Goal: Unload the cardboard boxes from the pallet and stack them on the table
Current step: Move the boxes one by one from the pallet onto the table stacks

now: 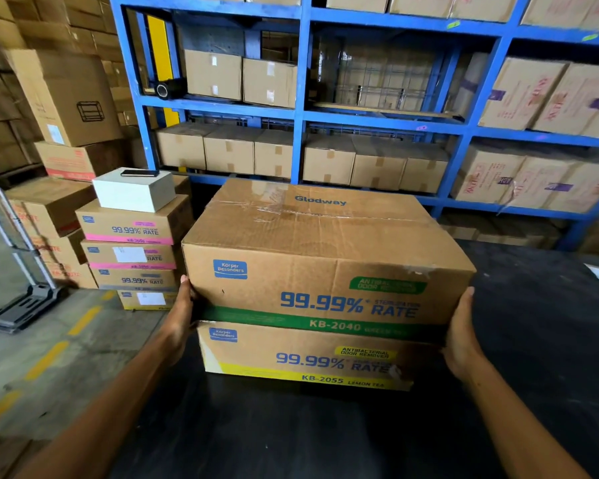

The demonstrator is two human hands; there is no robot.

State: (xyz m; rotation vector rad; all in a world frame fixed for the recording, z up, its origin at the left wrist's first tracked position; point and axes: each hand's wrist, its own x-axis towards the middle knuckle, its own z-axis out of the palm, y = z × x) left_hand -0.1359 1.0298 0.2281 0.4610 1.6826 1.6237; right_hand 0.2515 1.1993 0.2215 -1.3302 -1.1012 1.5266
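hands (320, 326) on KB-2040 box (325, 257), atop KB-2055 Lemon Tea box (298, 361)

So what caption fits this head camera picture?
Two hands hold a green-striped box on a yellow-striped box on the black table.

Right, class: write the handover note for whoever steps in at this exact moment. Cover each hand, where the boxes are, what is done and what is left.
Left hand: pressed flat against the left end of the green-band box, near its bottom edge.
Right hand: pressed flat against the right end of that box.
The green-band box sits on the yellow-band box, which rests on the black table.
Done: two boxes stacked on the table.
Left: release the top box, then fetch the stack of four matching boxes on the left, with a white box and a phone on top. The pallet itself cannot be seen.
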